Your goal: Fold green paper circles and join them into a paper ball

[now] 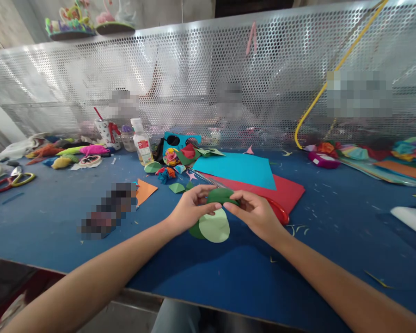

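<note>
Blue felt-like table top (55,222) runs wide under both arms, its near edge crossing the bottom of the view, its far edge closed off by a perforated metal screen (208,83). Open room: bare blue surface to the left front and right front of the hands, flecked with small paper scraps. Just behind the hands lie a cyan paper sheet (235,169) over a red paper sheet (287,192), with red-handled scissors (279,212) touching the right hand's far side. Farther back left: a glue bottle (141,147) and a patterned cup (106,132); at the far left edge, 2 loose scissor handles, red and yellow. Left hand (189,210) and right hand (254,212) meet at table centre, both pinched shut on a dark green paper piece (222,195), thumbs and fingertips closing on it from either side. The piece is bowed into a curved arch between the hands, held just above the surface. Below it hangs a light green paper disc (215,226), rounded, overlapping a darker green round edge at its left.
</note>
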A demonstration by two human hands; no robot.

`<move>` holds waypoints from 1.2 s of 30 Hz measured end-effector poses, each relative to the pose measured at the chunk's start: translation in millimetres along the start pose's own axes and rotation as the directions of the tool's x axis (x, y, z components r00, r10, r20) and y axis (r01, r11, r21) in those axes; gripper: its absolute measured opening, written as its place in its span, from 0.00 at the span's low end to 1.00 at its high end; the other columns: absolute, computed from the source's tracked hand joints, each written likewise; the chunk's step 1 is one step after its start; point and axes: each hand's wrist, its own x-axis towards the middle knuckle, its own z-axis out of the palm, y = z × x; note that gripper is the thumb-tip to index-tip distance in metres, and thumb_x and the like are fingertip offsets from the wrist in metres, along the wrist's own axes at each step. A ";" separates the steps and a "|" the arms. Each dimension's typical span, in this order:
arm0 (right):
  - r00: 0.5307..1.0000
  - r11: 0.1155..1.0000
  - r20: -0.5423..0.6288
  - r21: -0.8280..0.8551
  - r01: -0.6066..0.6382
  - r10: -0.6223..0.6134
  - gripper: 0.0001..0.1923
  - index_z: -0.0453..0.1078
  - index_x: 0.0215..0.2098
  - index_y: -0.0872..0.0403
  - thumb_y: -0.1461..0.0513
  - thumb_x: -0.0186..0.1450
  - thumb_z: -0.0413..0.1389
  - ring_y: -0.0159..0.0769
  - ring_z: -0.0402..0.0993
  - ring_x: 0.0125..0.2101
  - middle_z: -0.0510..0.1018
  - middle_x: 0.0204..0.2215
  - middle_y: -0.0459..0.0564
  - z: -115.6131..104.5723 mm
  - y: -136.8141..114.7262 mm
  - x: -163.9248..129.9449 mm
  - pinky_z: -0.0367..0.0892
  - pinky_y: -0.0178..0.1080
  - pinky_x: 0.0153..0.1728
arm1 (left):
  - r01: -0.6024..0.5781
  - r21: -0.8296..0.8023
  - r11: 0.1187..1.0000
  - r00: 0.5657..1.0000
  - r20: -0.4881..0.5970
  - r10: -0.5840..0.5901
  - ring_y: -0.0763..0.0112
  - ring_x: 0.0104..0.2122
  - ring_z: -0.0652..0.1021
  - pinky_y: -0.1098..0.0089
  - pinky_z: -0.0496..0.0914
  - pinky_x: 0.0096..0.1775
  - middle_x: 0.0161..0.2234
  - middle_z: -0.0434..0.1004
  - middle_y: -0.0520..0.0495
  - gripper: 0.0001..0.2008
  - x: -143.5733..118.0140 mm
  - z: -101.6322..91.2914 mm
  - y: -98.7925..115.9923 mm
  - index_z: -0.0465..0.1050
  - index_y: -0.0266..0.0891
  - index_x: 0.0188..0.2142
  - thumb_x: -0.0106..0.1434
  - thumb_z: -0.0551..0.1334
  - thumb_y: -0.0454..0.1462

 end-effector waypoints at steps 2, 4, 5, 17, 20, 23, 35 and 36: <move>1.000 0.999 -0.005 0.038 -0.017 0.018 0.11 0.64 0.33 0.53 0.56 0.56 0.57 0.33 0.68 0.29 0.70 0.28 0.46 1.2 -0.6 0.4 0.66 0.35 0.30 | 0.017 0.030 0.999 1.000 -0.004 -0.017 0.73 0.28 0.75 0.73 0.71 0.29 0.32 0.76 0.46 0.15 0.3 -0.3 -0.5 0.70 0.34 0.37 0.50 0.65 0.39; 0.999 0.994 -0.003 0.100 -0.041 0.041 0.16 0.62 0.40 0.53 0.57 0.56 0.57 0.34 0.70 0.32 0.73 0.32 0.48 1.8 -1.7 0.9 0.67 0.36 0.31 | 0.024 0.088 0.996 1.000 -0.013 -0.022 0.73 0.26 0.75 0.74 0.71 0.27 0.26 0.75 0.49 0.11 0.1 -1.8 -0.4 0.72 0.34 0.32 0.51 0.64 0.40; 0.998 0.991 -0.002 0.118 -0.057 0.058 0.19 0.61 0.44 0.53 0.57 0.56 0.57 0.35 0.71 0.32 0.74 0.33 0.49 1.7 -2.3 1.2 0.68 0.37 0.32 | 0.024 0.114 0.993 0.999 -0.024 -0.022 0.74 0.26 0.75 0.75 0.71 0.27 0.25 0.75 0.49 0.11 0.0 -2.6 -0.3 0.72 0.35 0.31 0.51 0.64 0.40; 0.992 0.991 0.040 0.061 -0.118 0.116 0.10 0.71 0.29 0.55 0.56 0.57 0.56 0.34 0.73 0.28 0.75 0.24 0.47 -1.0 -2.7 1.8 0.68 0.34 0.29 | 0.082 0.183 0.980 0.995 -0.071 -0.070 0.68 0.28 0.78 0.76 0.70 0.25 0.22 0.76 0.48 0.12 -1.0 -3.1 5.3 0.73 0.34 0.30 0.50 0.65 0.42; 0.993 0.991 0.036 0.063 -0.116 0.113 0.09 0.72 0.30 0.54 0.56 0.57 0.56 0.34 0.73 0.29 0.75 0.24 0.46 -0.9 -2.1 2.2 0.68 0.34 0.29 | 0.089 0.182 0.979 0.995 -0.069 -0.077 0.68 0.28 0.78 0.76 0.70 0.25 0.23 0.77 0.48 0.12 -0.7 -3.7 5.5 0.73 0.34 0.30 0.50 0.65 0.42; 0.993 0.992 0.029 0.061 -0.113 0.111 0.09 0.71 0.30 0.54 0.56 0.57 0.56 0.33 0.73 0.29 0.75 0.24 0.46 -1.1 -0.6 2.4 0.68 0.34 0.29 | 0.091 0.183 0.979 0.995 -0.060 -0.081 0.68 0.29 0.78 0.76 0.70 0.25 0.24 0.77 0.47 0.12 0.2 -4.2 5.6 0.74 0.34 0.29 0.51 0.64 0.42; 0.989 0.995 0.148 -0.097 -0.016 0.030 0.10 0.72 0.31 0.54 0.56 0.58 0.55 0.32 0.68 0.25 0.74 0.24 0.45 -0.9 -3.4 -0.9 0.63 0.32 0.25 | 0.060 0.218 0.974 0.990 0.111 -0.086 0.77 0.20 0.72 0.76 0.64 0.24 0.22 0.74 0.52 0.21 -1.1 -6.2 2.3 0.65 0.36 0.44 0.50 0.65 0.35; 0.986 0.996 0.162 -0.085 -0.013 0.027 0.10 0.72 0.32 0.54 0.56 0.57 0.56 0.33 0.69 0.27 0.74 0.25 0.46 -0.2 -3.2 -0.9 0.64 0.33 0.26 | 0.046 0.218 0.975 0.991 0.110 -0.071 0.77 0.20 0.72 0.77 0.63 0.23 0.23 0.75 0.52 0.22 -1.4 -6.4 1.9 0.64 0.36 0.45 0.51 0.65 0.35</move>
